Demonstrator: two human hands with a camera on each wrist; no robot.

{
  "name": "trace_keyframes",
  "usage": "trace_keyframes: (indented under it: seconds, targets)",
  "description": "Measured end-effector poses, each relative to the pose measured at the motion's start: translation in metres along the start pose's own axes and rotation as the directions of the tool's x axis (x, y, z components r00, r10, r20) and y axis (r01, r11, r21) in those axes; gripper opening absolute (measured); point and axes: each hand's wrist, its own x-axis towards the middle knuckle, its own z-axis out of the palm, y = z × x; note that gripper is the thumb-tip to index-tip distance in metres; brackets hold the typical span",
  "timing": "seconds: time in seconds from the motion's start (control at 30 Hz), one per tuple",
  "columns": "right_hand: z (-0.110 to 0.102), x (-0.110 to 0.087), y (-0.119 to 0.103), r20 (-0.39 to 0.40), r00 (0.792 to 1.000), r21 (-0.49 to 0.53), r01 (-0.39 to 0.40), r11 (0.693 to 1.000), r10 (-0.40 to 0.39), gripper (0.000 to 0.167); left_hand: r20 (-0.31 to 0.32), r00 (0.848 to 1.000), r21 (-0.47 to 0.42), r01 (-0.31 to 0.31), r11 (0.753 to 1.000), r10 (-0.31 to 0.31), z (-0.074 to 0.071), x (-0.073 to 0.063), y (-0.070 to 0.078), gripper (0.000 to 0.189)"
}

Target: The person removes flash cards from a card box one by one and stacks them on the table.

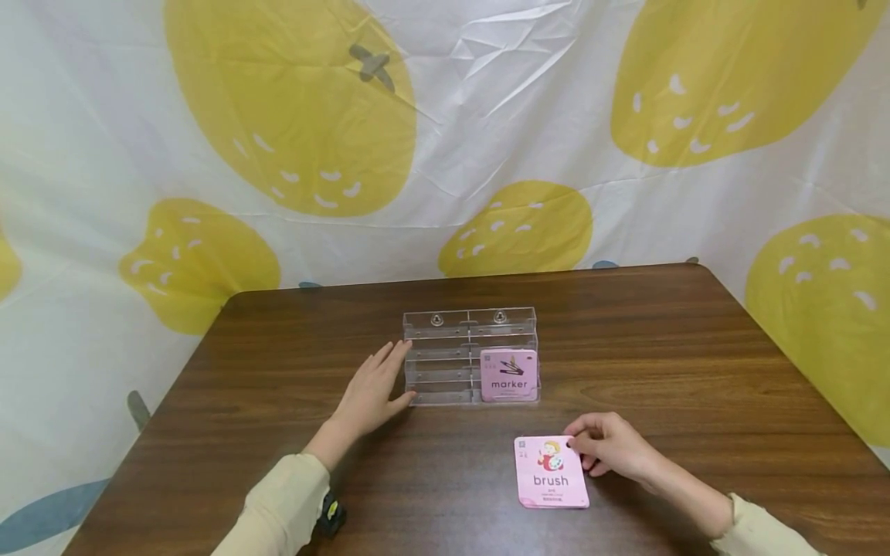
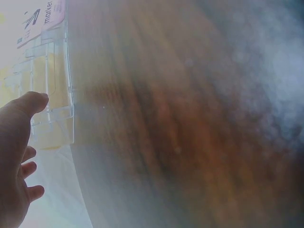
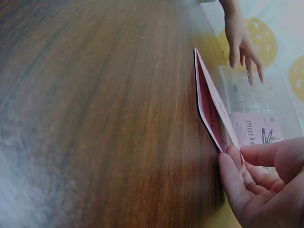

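Observation:
A clear plastic tiered rack (image 1: 438, 376) stands on the table, with a pink "marker" card (image 1: 509, 390) in its lower right section. At the rack's left side is my left hand (image 1: 365, 398), fingers extended against the edge and thumb near the front bottom corner. My right hand (image 1: 615, 449) pinches the top right corner of a pink "brush" card (image 1: 551, 494) between thumb and fingers, in front of the rack. From the right wrist view, this pink card (image 3: 216, 102) shows as two layers, joined at the pinched corner and spread apart at the far end.
Brown wood-grain table (image 1: 695, 371) with rounded far corners. Behind it hangs a white cloth (image 1: 445, 139) printed with yellow fruit. A small black object (image 1: 331, 516) with a yellow-green mark sits by the left sleeve (image 1: 285, 494).

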Motion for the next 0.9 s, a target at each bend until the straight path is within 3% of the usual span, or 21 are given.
trace_keyframes:
  seconds: [0.6, 0.9]
  targets:
    - [-0.011, -0.002, -0.002, -0.026, 0.999, -0.107, 0.028, 0.994, -0.031, 0.017, 0.012, 1.000, 0.000, 0.007, 1.000, -0.007, 0.002, 0.000, -0.002, 0.077]
    - [-0.014, -0.003, -0.003, 0.013, 1.000, -0.121, 0.024, 0.992, -0.022, 0.018, 0.014, 1.000, -0.002, 0.010, 1.000, -0.010, 0.002, 0.000, -0.001, 0.077]
